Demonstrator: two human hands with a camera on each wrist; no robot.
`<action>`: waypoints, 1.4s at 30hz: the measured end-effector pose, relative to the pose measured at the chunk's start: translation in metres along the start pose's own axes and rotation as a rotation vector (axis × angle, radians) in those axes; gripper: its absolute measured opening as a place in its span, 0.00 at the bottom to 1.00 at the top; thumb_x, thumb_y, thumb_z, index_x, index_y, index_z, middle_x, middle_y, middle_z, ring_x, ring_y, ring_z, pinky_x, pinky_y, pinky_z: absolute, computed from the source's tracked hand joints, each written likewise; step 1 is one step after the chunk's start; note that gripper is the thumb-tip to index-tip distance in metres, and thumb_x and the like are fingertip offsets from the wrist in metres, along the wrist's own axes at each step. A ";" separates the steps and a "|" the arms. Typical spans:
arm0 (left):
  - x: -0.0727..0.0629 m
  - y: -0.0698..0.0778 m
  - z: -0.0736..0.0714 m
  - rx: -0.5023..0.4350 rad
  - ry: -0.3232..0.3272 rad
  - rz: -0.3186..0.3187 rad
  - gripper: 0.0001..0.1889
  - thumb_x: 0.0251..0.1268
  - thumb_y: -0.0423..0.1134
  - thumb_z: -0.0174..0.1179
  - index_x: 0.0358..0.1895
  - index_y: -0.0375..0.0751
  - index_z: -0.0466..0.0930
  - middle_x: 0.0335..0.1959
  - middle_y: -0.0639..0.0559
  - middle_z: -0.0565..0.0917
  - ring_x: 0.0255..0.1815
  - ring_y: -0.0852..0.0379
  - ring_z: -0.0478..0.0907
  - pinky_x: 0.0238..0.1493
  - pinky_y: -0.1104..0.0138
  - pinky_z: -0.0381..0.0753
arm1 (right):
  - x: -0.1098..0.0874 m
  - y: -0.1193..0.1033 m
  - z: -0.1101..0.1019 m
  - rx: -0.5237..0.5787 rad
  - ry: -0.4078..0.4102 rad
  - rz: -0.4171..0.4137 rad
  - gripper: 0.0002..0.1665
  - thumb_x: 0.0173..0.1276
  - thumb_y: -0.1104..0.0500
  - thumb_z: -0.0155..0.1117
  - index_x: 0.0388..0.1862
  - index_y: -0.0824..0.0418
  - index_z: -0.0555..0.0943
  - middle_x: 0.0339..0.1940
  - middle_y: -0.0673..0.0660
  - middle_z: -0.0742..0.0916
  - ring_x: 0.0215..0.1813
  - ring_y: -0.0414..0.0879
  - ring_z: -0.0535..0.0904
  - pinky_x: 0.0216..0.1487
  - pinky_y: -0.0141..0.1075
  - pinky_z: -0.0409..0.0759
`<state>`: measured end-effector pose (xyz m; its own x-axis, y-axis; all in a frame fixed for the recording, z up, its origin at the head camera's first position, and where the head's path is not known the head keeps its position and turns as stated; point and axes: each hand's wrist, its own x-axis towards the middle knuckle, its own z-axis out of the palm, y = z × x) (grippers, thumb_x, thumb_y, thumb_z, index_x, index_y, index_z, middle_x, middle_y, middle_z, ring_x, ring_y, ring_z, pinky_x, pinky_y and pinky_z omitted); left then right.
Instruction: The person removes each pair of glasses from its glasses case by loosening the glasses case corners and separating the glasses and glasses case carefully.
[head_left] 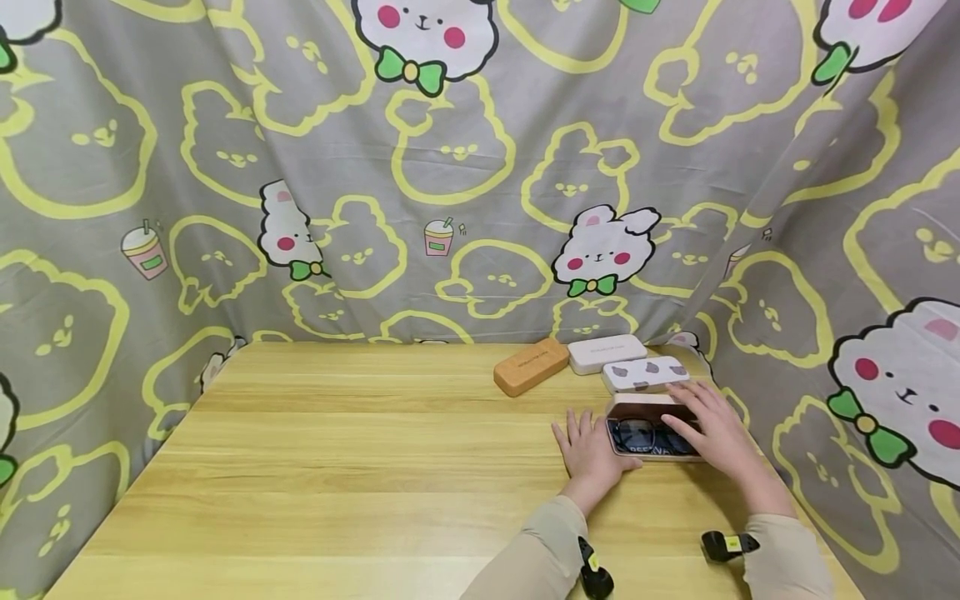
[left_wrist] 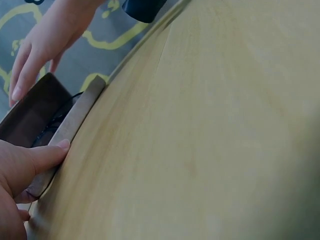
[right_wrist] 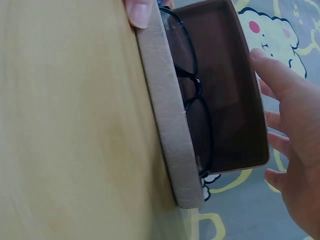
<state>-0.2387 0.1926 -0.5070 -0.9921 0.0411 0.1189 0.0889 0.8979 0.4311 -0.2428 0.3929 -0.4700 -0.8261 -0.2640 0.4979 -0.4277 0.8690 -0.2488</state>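
An eyeglass case (head_left: 656, 457) lies with its lid (head_left: 637, 407) raised at the table's right side. Inside are dark-framed glasses (head_left: 637, 435), and also seen in the right wrist view is their black frame (right_wrist: 196, 82). My left hand (head_left: 594, 454) holds the case's left end, its thumb (left_wrist: 50, 156) along the front wall and its other fingers by the end. At the lid's upper rim is my right hand (head_left: 712, 429); its thumb touches the rim and its fairly straight fingers reach behind the lid (right_wrist: 227, 95).
Behind the eyeglass case stand a white case with grey-brown patches (head_left: 637, 375), a plain white case (head_left: 609, 352) and an orange-brown case (head_left: 531, 367), all with lids down. The wooden table (head_left: 337, 467) meets a patterned cloth (head_left: 465, 167) at its back and right edges.
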 end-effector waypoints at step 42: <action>0.003 -0.002 0.006 -0.025 -0.019 0.001 0.52 0.34 0.71 0.71 0.72 0.74 0.59 0.70 0.58 0.69 0.80 0.47 0.52 0.77 0.42 0.48 | 0.011 -0.023 -0.026 -0.070 0.122 -0.197 0.21 0.40 0.63 0.81 0.36 0.55 0.85 0.53 0.63 0.83 0.57 0.63 0.74 0.52 0.58 0.72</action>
<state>-0.2425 0.1937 -0.5123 -0.9935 0.0502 0.1024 0.0915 0.8869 0.4528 -0.2323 0.3808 -0.4367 -0.6765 -0.3828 0.6291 -0.5463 0.8338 -0.0802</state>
